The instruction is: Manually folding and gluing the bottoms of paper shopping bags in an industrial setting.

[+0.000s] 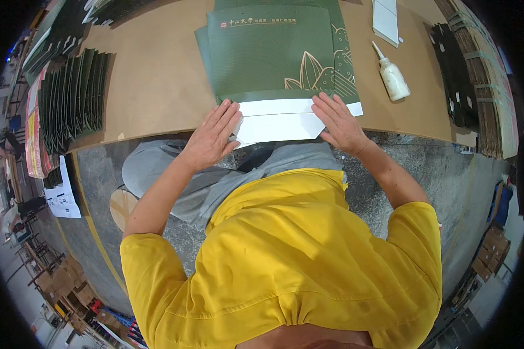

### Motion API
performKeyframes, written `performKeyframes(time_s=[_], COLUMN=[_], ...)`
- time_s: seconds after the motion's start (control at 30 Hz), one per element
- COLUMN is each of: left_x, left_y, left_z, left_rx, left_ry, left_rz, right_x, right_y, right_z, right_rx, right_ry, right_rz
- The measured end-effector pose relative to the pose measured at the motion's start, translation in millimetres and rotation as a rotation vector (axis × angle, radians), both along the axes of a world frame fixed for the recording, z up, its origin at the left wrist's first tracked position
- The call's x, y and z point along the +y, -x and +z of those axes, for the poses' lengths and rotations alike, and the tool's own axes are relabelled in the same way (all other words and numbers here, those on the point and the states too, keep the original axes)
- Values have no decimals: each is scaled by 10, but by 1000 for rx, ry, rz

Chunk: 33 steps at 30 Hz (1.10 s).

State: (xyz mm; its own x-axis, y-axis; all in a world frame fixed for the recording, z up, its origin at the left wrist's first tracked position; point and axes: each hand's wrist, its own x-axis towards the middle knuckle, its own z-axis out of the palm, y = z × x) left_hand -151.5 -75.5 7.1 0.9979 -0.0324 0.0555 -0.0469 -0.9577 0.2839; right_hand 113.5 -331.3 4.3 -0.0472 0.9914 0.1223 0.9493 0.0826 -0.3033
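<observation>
A green paper bag (pixel 262 55) with gold leaf line art lies flat in front of me, with more green sheets under it showing at its right side and upper left. Its near end is a white folded flap (pixel 276 127), which reaches over the table's near edge. My left hand (pixel 212 136) rests on the left end of this flap, fingers stretched out. Across from it, my right hand (pixel 342 125) lies on the right end with fingers straight. Neither hand is wrapped round anything. What lies under the palms is hidden.
To the right lies a white squeeze bottle (pixel 394 81) with a pointed nozzle, below a white folded paper strip (pixel 385 23). Folded dark green bags (pixel 75 90) stand at the left of the brown tabletop (pixel 151 75). Dark folded pieces (pixel 455 75) and strapped bundles (pixel 489 75) line the right.
</observation>
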Motion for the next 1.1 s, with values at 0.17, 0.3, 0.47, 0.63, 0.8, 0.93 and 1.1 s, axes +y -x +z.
performKeyframes(time_s=[0.17,0.3,0.47,0.63,0.8,0.93,1.1], left_x=[168,226,213,184,163,88,-47], left_y=[-50,-78,-53,-79,-150,-226,-341], left_z=[-64,-103,-220,-211,-220,-193,-57], left_rx=[-114,-140,-311,-382,-415,-426,-419], left_ry=[200,160,-5,-61,96,142,109], left_rz=[-7,-34,-84,-81,69,133,222], right_x=[-21,-28,-22,-12,64,162,246], right_y=[-71,-75,-43,-8,-31,53,112], right_z=[-79,-60,-48,25,50,125,156], right_rx=[92,108,35,-2,149,370,330], right_ry=[-124,-152,-175,-196,-190,-140,-103], right_rz=[23,17,15,-18,-114,-422,-536])
